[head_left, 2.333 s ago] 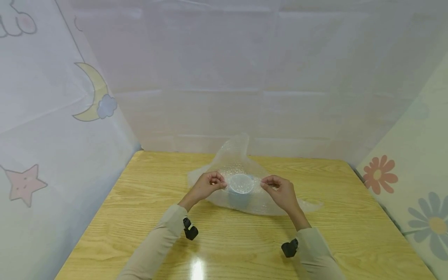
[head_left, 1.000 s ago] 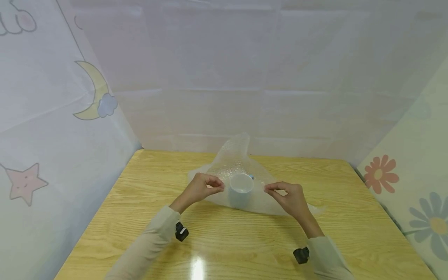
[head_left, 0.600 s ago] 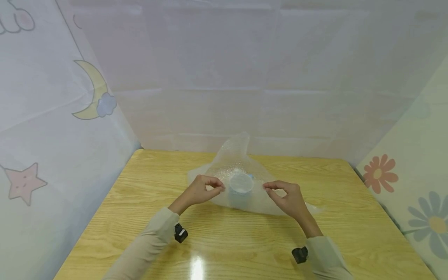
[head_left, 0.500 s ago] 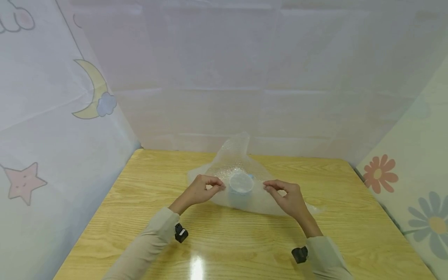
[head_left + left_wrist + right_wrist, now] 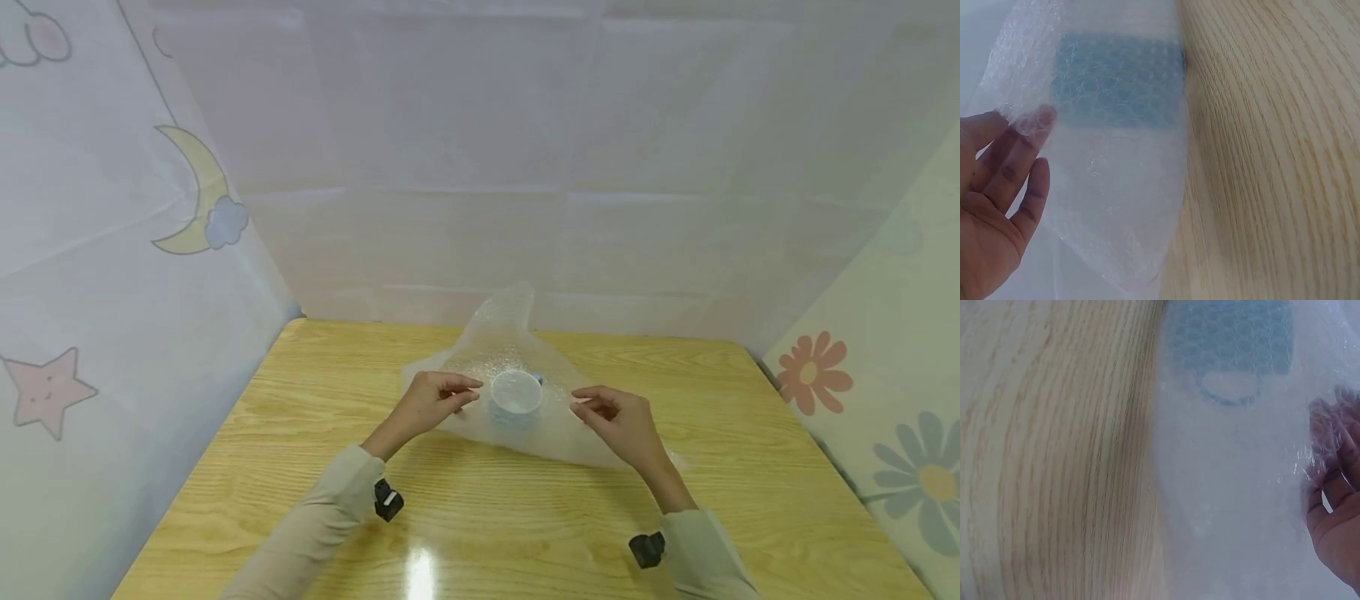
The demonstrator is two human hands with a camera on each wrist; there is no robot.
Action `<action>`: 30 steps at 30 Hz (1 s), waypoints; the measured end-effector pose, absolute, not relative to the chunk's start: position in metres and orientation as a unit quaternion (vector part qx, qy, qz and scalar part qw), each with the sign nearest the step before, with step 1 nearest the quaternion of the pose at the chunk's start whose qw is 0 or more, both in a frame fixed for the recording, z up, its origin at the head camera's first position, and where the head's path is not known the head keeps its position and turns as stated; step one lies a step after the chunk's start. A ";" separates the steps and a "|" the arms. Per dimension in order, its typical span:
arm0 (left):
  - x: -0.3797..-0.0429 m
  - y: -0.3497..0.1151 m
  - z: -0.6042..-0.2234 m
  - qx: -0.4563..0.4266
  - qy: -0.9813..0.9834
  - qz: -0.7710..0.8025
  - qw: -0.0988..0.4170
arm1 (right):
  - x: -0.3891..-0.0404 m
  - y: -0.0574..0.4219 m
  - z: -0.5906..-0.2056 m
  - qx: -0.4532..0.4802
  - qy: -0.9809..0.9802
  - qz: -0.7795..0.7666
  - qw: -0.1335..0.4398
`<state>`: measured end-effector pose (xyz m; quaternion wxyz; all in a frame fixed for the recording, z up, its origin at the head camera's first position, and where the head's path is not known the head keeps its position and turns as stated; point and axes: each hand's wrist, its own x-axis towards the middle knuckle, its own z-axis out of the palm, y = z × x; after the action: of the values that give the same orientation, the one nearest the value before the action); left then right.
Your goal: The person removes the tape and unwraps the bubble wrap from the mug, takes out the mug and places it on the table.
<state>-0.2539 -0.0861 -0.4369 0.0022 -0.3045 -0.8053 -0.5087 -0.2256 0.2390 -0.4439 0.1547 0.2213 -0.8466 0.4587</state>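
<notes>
A sheet of translucent bubble wrap (image 5: 498, 333) drapes over a light blue mug (image 5: 516, 393) standing on the table. Through the wrap, the right wrist view shows the mug's handle. On the mug's left is my left hand (image 5: 429, 408), thumb and forefinger parted; in the left wrist view the wrap's edge lies over a fingertip (image 5: 1043, 122). To the mug's right, my right hand (image 5: 618, 421) also has thumb and forefinger a little apart. Crumpled wrap touches that hand's fingers in the right wrist view, where part of the hand is cut off.
A wooden table (image 5: 465, 525) lies beneath everything. Pale printed sheets (image 5: 450, 150) hang behind it and along both sides. One loose end of the wrap stretches out past the right hand.
Both hands pinched the wrap's edge half a second ago; thumbs and forefingers have since spread apart. The right hand has shifted slightly rightward. The mug stays in place.
</notes>
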 end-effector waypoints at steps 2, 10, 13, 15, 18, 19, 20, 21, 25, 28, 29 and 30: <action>-0.253 -0.085 -0.435 -0.306 -0.815 -0.492 -0.001 | -0.224 0.240 -0.445 0.220 -0.852 0.452 0.147; -0.249 -0.087 -0.435 -0.332 -0.847 -0.416 -0.025 | -0.214 0.244 -0.440 0.215 -0.870 0.437 0.079; -0.245 -0.089 -0.435 -0.326 -0.853 -0.406 -0.039 | -0.210 0.245 -0.438 0.223 -0.868 0.440 0.056; -0.243 -0.090 -0.436 -0.320 -0.855 -0.404 -0.049 | -0.207 0.246 -0.438 0.228 -0.868 0.440 0.041; -0.240 -0.092 -0.436 -0.318 -0.860 -0.395 -0.058 | -0.204 0.248 -0.437 0.229 -0.872 0.433 0.015; -0.240 -0.092 -0.436 -0.319 -0.861 -0.391 -0.061 | -0.203 0.249 -0.437 0.229 -0.874 0.428 0.008; -0.239 -0.093 -0.436 -0.320 -0.863 -0.386 -0.063 | -0.202 0.250 -0.438 0.230 -0.877 0.421 0.001; -0.239 -0.093 -0.436 -0.321 -0.865 -0.380 -0.063 | -0.201 0.250 -0.439 0.231 -0.880 0.415 -0.005; -0.236 -0.093 -0.436 -0.320 -0.875 -0.356 -0.075 | -0.199 0.253 -0.442 0.237 -0.887 0.396 -0.022; -0.233 -0.093 -0.436 -0.321 -0.882 -0.333 -0.093 | -0.196 0.254 -0.443 0.250 -0.887 0.387 -0.039; -0.232 -0.093 -0.436 -0.322 -0.883 -0.327 -0.100 | -0.195 0.254 -0.443 0.255 -0.886 0.384 -0.046; -0.230 -0.093 -0.436 -0.325 -0.883 -0.322 -0.106 | -0.194 0.254 -0.443 0.260 -0.885 0.382 -0.053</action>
<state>-0.2302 -0.0933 -0.4364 -0.1062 -0.3255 -0.8828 -0.3217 -0.1935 0.2538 -0.4431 -0.0535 0.2598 -0.8852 0.3822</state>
